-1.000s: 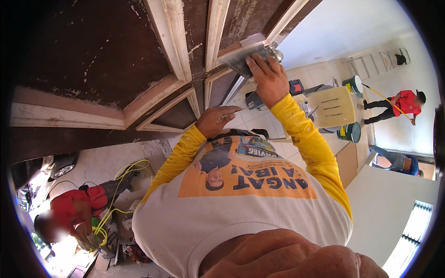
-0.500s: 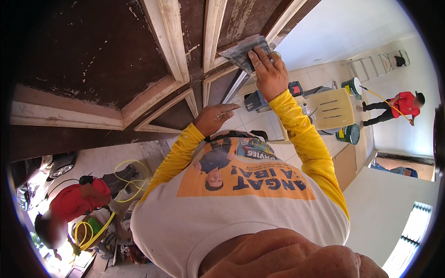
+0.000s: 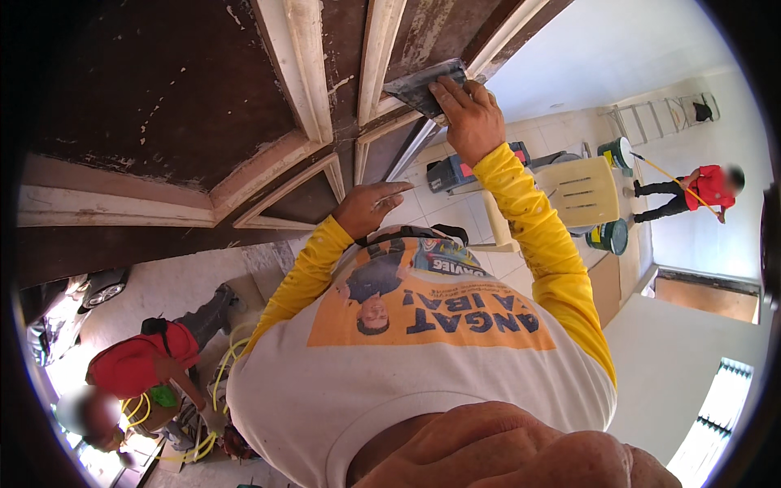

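Flat blade [image 3: 419, 88] slightly higher on door [image 3: 342, 69] than a second ago, clutched in right hand [image 3: 472, 122], left hand [image 3: 366, 210] loose, empty; mouldings [image 3: 297, 73] pale, dark panels [image 3: 146, 98] scuffed, seemingly unfinished.

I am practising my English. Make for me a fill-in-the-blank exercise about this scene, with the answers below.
1. The flat blade is gripped in the person's ____ hand.
2. The colour of the person's sleeves is ____.
3. The co-worker with the long pole wears a top coloured ____.
4. The ladder is on the person's ____ side.

Answers: right; yellow; red; right.
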### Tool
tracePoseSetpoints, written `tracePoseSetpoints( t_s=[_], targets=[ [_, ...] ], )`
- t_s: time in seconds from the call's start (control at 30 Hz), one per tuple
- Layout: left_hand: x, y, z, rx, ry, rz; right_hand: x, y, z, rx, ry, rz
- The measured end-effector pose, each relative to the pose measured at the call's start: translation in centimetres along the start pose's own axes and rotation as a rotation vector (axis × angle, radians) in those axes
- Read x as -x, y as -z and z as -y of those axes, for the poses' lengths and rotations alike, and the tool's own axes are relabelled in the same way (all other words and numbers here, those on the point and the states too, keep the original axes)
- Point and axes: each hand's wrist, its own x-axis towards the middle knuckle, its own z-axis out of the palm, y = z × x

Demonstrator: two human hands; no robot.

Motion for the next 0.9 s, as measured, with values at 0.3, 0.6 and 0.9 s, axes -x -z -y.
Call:
tracePoseSetpoints(
  t_s=[0.3,0.6,0.9],
  targets=[
    [-1.1,-0.3,-1.2,0.057,0.026,-0.049,6.7,4.2,-1.0,-0.285,-0.07,0.055],
    [-6.4,-0.7,-7.1,1.057,0.086,-0.186,10.3,8.7,-1.2,-0.556,0.235,-0.058],
    [-5.7,-1.2,-6.5,1.17,0.286,-0.319,13.8,5.5,-6.3,-0.238,0.005,0.148]
  ],
)
